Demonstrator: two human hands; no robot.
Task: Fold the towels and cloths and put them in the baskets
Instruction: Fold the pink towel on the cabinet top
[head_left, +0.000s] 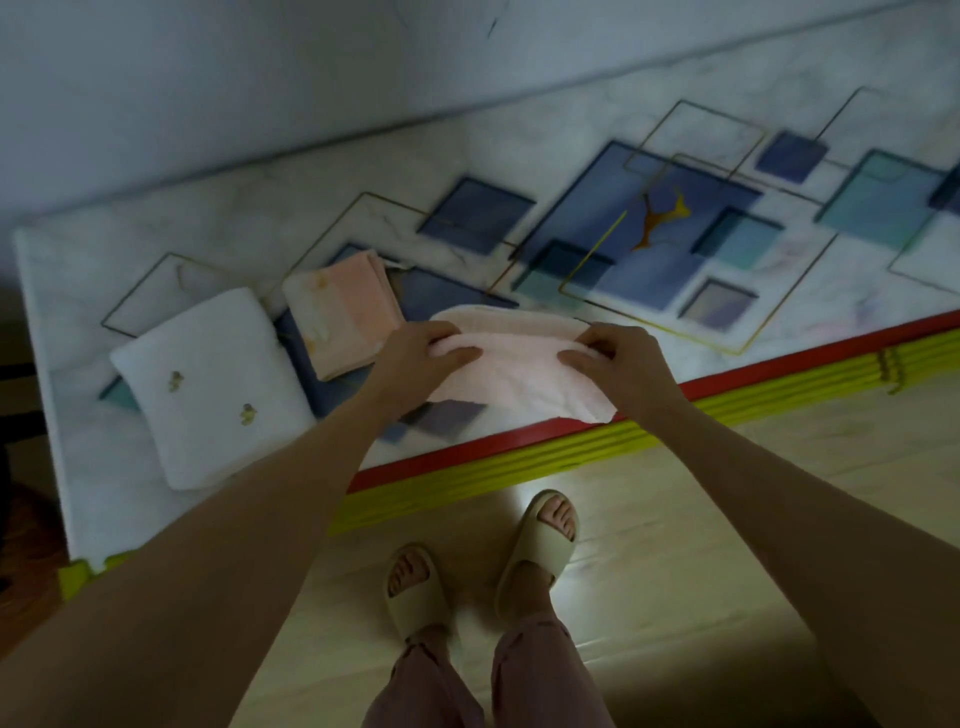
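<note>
A pale pink towel (511, 374) lies partly folded near the front edge of the patterned table (675, 249). My left hand (423, 353) pinches its left side, thumb on top. My right hand (613, 358) pinches its right side the same way. A fold of the towel arches up between the two hands. To the left lies a folded peach cloth (340, 312). Further left lies a folded white towel (208, 384) with small gold marks. No basket is in view.
The table has a red front edge (519, 441) over yellow-green strips, and a wall runs behind it. My feet in beige slides (483, 566) stand on a pale wooden floor in front. The table's right half carries only its blue square pattern.
</note>
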